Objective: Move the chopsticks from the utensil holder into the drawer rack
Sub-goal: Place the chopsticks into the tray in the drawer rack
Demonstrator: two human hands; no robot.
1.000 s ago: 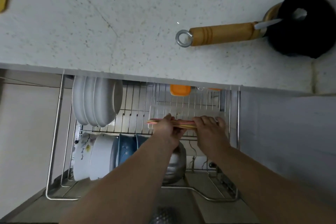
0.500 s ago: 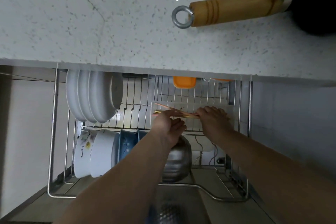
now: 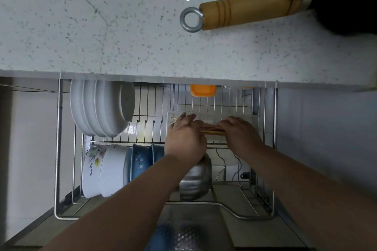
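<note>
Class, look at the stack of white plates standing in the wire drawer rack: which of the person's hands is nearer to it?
The left. The left hand is just right of the stack of white plates, while the right hand lies farther right, beyond the bundle of wooden chopsticks both hold.

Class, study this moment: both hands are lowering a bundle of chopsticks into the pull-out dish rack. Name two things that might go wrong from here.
1. The wooden chopsticks, held between the left hand and right hand, may roll off the shallow white plastic tray and drop through the wire drawer rack.
2. The left forearm passes just above the steel bowl; lowering it might knock the bowl.
</note>
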